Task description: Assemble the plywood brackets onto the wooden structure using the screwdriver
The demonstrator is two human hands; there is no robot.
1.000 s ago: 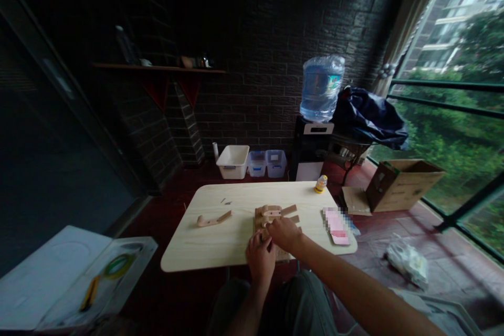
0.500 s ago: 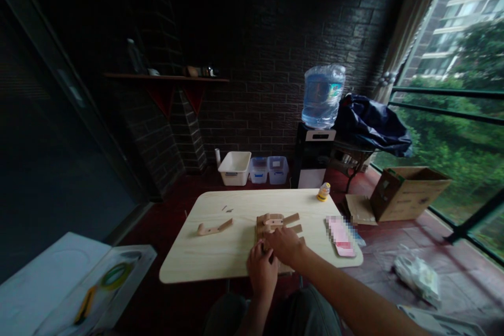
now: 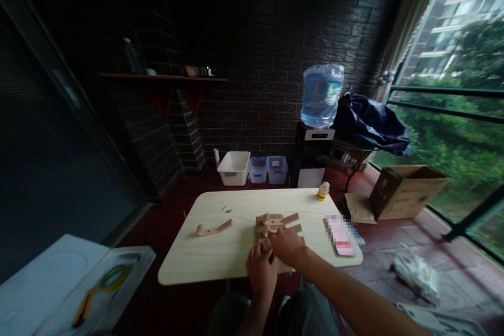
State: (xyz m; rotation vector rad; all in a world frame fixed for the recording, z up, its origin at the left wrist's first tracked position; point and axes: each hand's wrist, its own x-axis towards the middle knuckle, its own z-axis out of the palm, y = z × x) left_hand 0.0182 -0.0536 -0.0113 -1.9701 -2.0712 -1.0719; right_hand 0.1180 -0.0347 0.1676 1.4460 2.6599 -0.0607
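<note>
A wooden assembly (image 3: 274, 218) with several slats sticking out to its right lies near the front middle of the table (image 3: 185, 260). My left hand (image 3: 263, 269) is curled round a wooden piece (image 3: 266, 244) at the assembly's near left edge. Right above it, my right hand (image 3: 289, 247) reaches in from the right, its fingers closed and bent down at that piece; what they pinch is hidden. Apart on the left lies a separate wooden arm (image 3: 214, 229) with a knobbed end. Small dark metal bits (image 3: 228, 211) rest behind it.
A small yellow-capped bottle (image 3: 323, 191) stands at the back right of the table, and a pink blurred packet (image 3: 340, 235) at the right edge. An open white case (image 3: 114, 278) with tools is at lower left. Bins (image 3: 235, 174), a water dispenser (image 3: 315, 147) and a cardboard box (image 3: 405, 194) stand beyond.
My right hand's fingers have shifted slightly, and more of the wooden piece shows between the hands. The left hand stays almost in place. The view has moved a little.
</note>
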